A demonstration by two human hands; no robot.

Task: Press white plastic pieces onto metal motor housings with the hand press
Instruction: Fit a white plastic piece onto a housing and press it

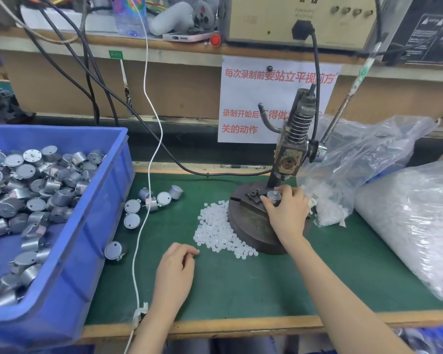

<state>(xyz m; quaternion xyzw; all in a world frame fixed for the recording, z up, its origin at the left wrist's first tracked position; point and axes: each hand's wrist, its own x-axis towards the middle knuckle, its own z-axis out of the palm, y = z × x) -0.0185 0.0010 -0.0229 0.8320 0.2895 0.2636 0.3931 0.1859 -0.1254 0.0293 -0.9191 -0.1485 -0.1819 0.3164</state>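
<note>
Blue plastic bin (108, 200) of round silver metal motor housings (36, 190), left hand (175, 267) curled on green mat (241, 282), grip unclear, small white plastic pieces (215, 231) heaped just beside, right hand (287, 209) gripping one housing (273, 196) on dark hand press base (251, 226).

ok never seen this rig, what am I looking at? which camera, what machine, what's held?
One view, from a camera on the worker's head, looking down. The spring-loaded tool is a hand press; the right hand grips a metal motor housing on its round base. The left hand rests curled on the green mat beside a pile of white plastic pieces; whether it holds one is unclear. The blue bin holds more housings; bags at right hold more pieces.
</note>
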